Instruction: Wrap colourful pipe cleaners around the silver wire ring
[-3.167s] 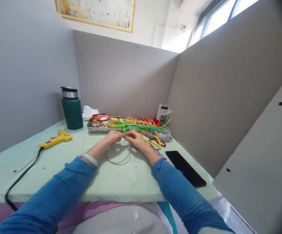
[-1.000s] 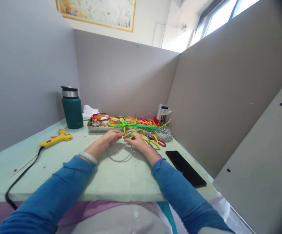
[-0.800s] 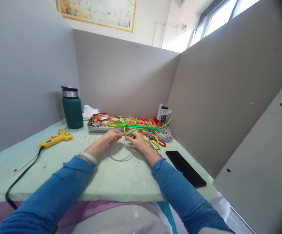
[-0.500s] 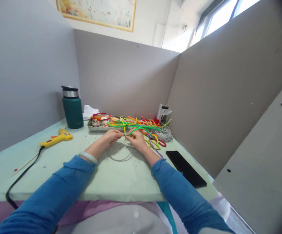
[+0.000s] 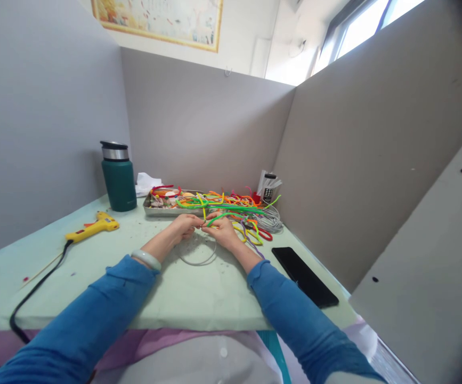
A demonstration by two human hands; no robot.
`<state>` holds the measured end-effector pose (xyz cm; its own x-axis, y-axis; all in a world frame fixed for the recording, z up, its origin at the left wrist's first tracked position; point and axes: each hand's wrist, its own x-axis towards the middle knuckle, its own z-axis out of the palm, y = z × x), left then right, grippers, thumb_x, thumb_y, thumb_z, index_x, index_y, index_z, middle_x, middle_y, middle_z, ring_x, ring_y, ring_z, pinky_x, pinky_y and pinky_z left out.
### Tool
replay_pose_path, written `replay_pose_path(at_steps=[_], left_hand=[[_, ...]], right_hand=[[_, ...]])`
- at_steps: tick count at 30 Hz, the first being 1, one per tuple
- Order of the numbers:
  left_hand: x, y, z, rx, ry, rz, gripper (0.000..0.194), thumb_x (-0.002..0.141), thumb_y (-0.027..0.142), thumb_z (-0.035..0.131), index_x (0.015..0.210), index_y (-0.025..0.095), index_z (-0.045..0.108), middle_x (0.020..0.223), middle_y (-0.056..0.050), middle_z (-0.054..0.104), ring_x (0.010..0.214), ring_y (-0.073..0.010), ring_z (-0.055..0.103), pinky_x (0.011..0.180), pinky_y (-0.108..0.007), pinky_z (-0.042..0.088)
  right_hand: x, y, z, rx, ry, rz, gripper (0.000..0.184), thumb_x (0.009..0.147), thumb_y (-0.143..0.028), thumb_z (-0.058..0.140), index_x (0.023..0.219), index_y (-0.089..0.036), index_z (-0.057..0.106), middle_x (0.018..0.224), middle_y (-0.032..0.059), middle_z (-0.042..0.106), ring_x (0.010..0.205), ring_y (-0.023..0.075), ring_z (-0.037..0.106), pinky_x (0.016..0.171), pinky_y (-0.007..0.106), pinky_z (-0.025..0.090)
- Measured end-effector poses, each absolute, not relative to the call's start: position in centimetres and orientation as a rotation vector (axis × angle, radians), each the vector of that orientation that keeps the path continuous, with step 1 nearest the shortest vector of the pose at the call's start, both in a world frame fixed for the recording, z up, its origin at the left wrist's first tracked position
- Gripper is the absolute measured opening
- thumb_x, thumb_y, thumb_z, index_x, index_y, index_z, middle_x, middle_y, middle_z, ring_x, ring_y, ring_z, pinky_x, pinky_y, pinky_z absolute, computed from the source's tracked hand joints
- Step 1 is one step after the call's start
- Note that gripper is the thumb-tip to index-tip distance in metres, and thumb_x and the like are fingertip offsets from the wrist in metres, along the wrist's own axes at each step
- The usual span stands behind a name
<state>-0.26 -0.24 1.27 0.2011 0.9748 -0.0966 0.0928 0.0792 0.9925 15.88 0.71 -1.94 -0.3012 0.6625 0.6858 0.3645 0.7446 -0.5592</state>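
Note:
Near the middle of the table, my left hand point(image 5: 185, 227) and my right hand point(image 5: 221, 231) meet fingertip to fingertip, both closed in a pinch. Between them is the top of a thin grey wire ring point(image 5: 197, 264), whose loop hangs below my fingers. A green pipe cleaner point(image 5: 227, 214) runs from the right fingertips and curves off to the right. At the pinch a yellow pipe cleaner point(image 5: 204, 212) stands up; whether it is wound on the ring is too small to tell. My fingers partly cover the join.
Behind the hands lies a metal tray point(image 5: 162, 212) of craft bits, beside a heap of coloured pipe cleaners point(image 5: 238, 201) and coiled grey wire point(image 5: 271, 221). A yellow glue gun point(image 5: 92, 228) and green bottle point(image 5: 119, 184) are left; a black phone point(image 5: 306, 277) lies right. Grey partitions point(image 5: 207, 122) surround the table.
My right fingertips have moved slightly left, closer against the left ones. The green pipe cleaner has shifted with them, its near end now lower at the pinch.

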Motion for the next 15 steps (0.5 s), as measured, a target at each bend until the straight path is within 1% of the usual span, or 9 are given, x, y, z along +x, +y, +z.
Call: replay_pose_path(at_steps=[4,10,13,15], left_hand=[[-0.27,-0.37,1.41,1.287,1.147,0.923,0.025,0.059,0.029,0.069,0.070,0.015,0.052,0.042,0.010,0.025,0.033,-0.0014,0.016,0.036,-0.020,0.005],[-0.40,-0.13,1.37,1.255,1.078,0.941,0.023,0.060,0.026,0.068,0.069,0.015,0.049,0.044,0.009,0.030,0.033,-0.0008,0.017,0.037,-0.019,0.006],[-0.50,0.12,1.24,1.246,1.057,0.941,0.028,0.058,0.023,0.070,0.079,0.014,0.054,0.044,0.010,0.029,0.033,-0.0010,0.016,0.037,-0.019,0.006],[-0.55,0.17,1.26,1.260,1.043,0.924,0.030,0.058,0.024,0.070,0.082,0.013,0.056,0.044,0.010,0.030,0.033,-0.0008,0.015,0.037,-0.019,0.005]], right_hand=[[15.84,0.31,-1.62,-0.785,-1.928,0.372,0.011,0.071,-0.029,0.065,0.073,-0.020,0.072,0.089,0.0052,0.061,0.090,0.0154,0.055,0.083,0.029,0.041],[16.10,0.56,-1.70,-0.809,-1.927,0.359,0.009,0.070,-0.025,0.065,0.076,-0.020,0.071,0.089,0.0052,0.062,0.093,0.0163,0.055,0.085,0.029,0.040],[16.20,0.81,-1.87,-0.769,-1.968,0.351,0.009,0.071,-0.022,0.064,0.077,-0.019,0.070,0.090,0.0046,0.062,0.094,0.0159,0.054,0.084,0.028,0.039],[16.23,0.89,-1.99,-0.771,-1.988,0.342,0.009,0.072,-0.021,0.062,0.078,-0.018,0.068,0.088,0.0038,0.062,0.089,0.0150,0.054,0.080,0.027,0.040]])
